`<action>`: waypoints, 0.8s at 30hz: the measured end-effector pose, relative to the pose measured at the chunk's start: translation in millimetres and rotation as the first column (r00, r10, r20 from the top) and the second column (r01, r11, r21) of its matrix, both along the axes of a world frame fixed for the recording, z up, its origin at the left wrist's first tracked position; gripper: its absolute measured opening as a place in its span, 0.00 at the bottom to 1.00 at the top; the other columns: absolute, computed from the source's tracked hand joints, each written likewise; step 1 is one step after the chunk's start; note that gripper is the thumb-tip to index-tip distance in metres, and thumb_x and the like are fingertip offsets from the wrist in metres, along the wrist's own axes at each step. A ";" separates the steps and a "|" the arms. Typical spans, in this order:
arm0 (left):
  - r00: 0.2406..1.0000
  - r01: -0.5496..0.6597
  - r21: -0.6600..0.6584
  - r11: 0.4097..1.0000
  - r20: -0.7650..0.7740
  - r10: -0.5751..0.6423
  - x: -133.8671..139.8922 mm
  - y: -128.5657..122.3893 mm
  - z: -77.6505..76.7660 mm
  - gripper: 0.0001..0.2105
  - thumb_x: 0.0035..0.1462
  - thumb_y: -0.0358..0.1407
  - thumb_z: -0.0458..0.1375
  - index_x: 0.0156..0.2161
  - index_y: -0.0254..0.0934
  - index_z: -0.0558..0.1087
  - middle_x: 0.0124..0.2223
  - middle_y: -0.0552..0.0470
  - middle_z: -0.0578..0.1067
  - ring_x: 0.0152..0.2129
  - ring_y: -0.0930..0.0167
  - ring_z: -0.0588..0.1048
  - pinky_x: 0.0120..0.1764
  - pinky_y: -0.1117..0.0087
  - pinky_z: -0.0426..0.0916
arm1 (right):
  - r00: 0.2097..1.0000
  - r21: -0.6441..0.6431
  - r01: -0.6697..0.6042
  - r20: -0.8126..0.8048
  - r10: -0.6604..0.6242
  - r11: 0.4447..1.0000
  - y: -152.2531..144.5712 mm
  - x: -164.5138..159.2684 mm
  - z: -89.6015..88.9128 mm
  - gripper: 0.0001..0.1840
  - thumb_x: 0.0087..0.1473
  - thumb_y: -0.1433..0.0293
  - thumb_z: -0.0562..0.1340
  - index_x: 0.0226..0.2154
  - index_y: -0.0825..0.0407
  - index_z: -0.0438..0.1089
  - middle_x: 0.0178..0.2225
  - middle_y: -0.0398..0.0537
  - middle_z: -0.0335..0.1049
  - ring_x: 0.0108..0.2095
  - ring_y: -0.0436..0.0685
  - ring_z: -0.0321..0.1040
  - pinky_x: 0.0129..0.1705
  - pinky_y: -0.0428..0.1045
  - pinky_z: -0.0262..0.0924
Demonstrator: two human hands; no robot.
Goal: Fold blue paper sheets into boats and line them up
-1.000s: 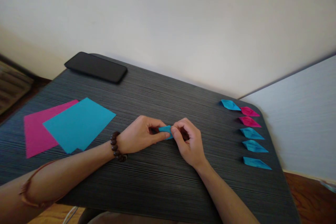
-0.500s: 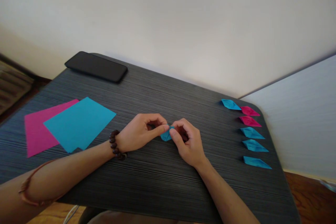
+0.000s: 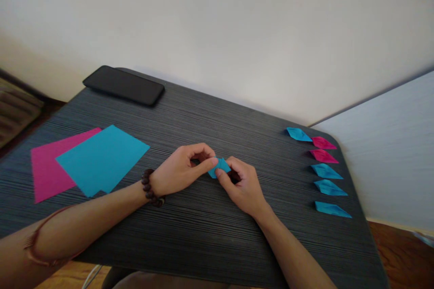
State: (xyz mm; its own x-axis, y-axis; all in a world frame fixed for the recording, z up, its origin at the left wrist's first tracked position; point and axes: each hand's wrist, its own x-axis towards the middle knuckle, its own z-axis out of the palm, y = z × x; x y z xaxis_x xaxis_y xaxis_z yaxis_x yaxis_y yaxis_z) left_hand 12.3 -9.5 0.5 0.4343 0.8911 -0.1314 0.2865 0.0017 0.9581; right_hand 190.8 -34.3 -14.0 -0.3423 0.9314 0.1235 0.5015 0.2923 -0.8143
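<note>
A small folded blue paper (image 3: 223, 165) is held between both hands over the middle of the table. My left hand (image 3: 185, 167) pinches its left side between thumb and forefinger. From the right, my right hand (image 3: 244, 185) is closed on it, with the thumb pressed on the near face. Parts of the paper are covered by the fingertips. Flat blue sheets (image 3: 103, 160) lie left of my left hand, partly over a pink sheet (image 3: 47, 169).
Folded blue paper pieces (image 3: 327, 171) and pink ones (image 3: 323, 156) form a column along the table's right side. A black phone-like slab (image 3: 124, 85) lies at the back left. The dark table (image 3: 203, 239) meets a white wall (image 3: 217, 31) behind.
My right fingers have shifted down slightly along the folded blue paper, and more of its upper right part shows, with a pointed tip. The left hand has barely moved.
</note>
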 end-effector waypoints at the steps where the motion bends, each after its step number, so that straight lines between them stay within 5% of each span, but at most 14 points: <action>1: 1.000 -0.002 0.011 1.000 0.001 0.002 -0.1 0.2 -0.1 0.10 0.56 0.41 0.54 0.34 0.35 0.69 0.31 0.53 0.72 0.29 0.73 0.69 0.33 0.74 0.65 | 1.000 -0.001 -0.003 -0.004 0.003 1.000 -0.2 -0.1 0.7 0.09 0.54 0.68 0.57 0.24 0.53 0.62 0.21 0.39 0.57 0.23 0.47 0.54 0.27 0.45 0.49; 8: 0.999 -0.029 -0.039 0.999 0.023 0.030 -1.1 1.9 2.6 0.10 0.55 0.42 0.55 0.34 0.35 0.69 0.25 0.57 0.69 0.20 0.78 0.66 0.25 0.77 0.63 | 0.999 0.010 -0.029 0.035 0.029 1.000 -1.3 0.6 1.0 0.08 0.54 0.67 0.57 0.26 0.53 0.63 0.22 0.40 0.58 0.23 0.48 0.55 0.27 0.46 0.49; 18: 0.996 -0.029 0.045 0.999 -0.088 0.033 -0.5 0.2 -0.1 0.12 0.52 0.44 0.57 0.35 0.36 0.73 0.32 0.53 0.74 0.30 0.71 0.71 0.33 0.72 0.65 | 0.995 0.027 -0.073 0.069 0.071 0.997 0.2 -0.1 3.0 0.11 0.55 0.69 0.55 0.22 0.52 0.60 0.20 0.39 0.55 0.22 0.46 0.53 0.26 0.45 0.48; 24: 0.999 -0.033 -0.043 0.999 0.029 0.034 -2.1 1.5 4.8 0.11 0.52 0.43 0.58 0.31 0.36 0.75 0.30 0.54 0.75 0.30 0.71 0.72 0.34 0.73 0.66 | 0.992 0.026 -0.106 0.068 0.104 0.994 0.6 0.8 5.2 0.12 0.57 0.67 0.55 0.23 0.52 0.61 0.21 0.39 0.56 0.22 0.47 0.53 0.26 0.45 0.49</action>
